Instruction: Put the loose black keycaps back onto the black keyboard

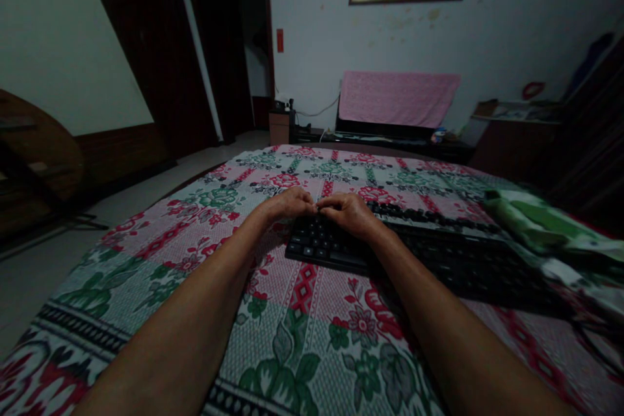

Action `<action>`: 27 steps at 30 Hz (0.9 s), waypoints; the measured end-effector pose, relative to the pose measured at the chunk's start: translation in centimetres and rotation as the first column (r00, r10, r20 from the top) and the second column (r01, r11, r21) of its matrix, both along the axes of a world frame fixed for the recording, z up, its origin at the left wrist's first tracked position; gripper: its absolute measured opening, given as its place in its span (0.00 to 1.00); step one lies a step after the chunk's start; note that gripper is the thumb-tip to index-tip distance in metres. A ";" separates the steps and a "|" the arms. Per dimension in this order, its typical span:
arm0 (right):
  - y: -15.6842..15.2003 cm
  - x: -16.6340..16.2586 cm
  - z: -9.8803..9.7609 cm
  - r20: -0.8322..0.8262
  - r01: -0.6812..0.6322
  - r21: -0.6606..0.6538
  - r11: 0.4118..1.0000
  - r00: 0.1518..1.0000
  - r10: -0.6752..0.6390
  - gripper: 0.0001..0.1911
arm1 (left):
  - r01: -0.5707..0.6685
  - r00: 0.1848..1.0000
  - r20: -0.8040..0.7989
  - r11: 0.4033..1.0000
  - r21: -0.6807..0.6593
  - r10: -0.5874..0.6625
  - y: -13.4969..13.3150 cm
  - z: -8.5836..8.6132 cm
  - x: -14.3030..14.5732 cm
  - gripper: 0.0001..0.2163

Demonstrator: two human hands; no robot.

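Observation:
A black keyboard (336, 256) lies on the flowered tablecloth and runs off to the right, partly covered by my right forearm. My left hand (292, 201) is at its far left corner with the fingers bent and pressed together. Fingertip to fingertip with it, my right hand (348, 213) reaches over the keys in a pinch. A tiny dark spot shows between the fingertips, too small to name. Behind the keyboard stretches a row of small black pieces (429, 216) that look like loose keycaps.
A green and white plastic package (550, 221) lies at the right, with a dark cable (595, 344) nearer me. The floral tablecloth (292, 338) covers the table. Beyond it, a pink cloth (400, 97) drapes a screen-like object on a low stand. A round wooden board (39, 162) leans at the left.

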State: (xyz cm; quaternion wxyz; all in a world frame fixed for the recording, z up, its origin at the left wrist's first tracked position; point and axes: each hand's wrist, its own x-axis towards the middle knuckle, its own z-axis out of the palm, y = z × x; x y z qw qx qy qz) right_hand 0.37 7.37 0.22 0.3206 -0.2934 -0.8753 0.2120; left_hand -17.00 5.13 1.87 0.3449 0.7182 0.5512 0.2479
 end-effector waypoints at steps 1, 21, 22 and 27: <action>0.0 0.1 0.1 0.021 0.003 0.012 1.000 1.000 -0.003 0.12 | -0.003 1.000 0.008 1.000 -0.003 0.003 0.0 0.0 0.1 0.08; 0.8 -0.1 -1.6 0.173 0.227 0.139 0.964 0.953 -0.250 0.11 | -0.021 0.997 -0.077 0.991 0.131 0.031 1.4 -1.6 -0.6 0.12; 0.8 -0.2 -1.5 0.174 0.235 0.119 0.965 0.952 -0.254 0.11 | -0.028 0.994 -0.096 0.990 0.139 0.042 1.5 -1.7 -0.6 0.12; 0.8 -0.3 -1.3 0.178 0.241 0.040 0.970 0.953 -0.244 0.11 | -0.023 0.990 -0.132 0.989 0.145 0.043 1.3 -1.5 -0.6 0.12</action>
